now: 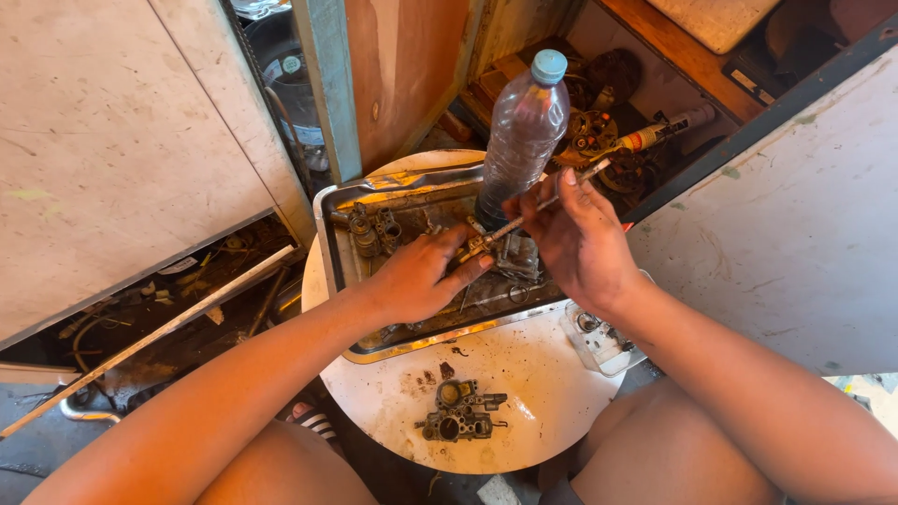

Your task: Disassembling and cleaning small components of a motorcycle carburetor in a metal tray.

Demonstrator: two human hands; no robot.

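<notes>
Over a dirty metal tray (pixel 329 245), my left hand (pixel 421 276) pinches a small brass part at the lower tip of a thin metal rod (pixel 543 203). My right hand (pixel 578 238) grips the rod higher up, holding it slanted up to the right. A clear plastic bottle (pixel 522 140) with a blue cap stands in the tray just behind both hands. Small greasy metal parts (pixel 372 229) lie in the tray's left end.
The tray rests on a round white stool top (pixel 524 393), where a carburetor body (pixel 458 411) lies near the front edge. A clear plastic box (pixel 599 341) sits at the right rim. Wooden panels flank both sides; engine parts (pixel 599 131) fill the back recess.
</notes>
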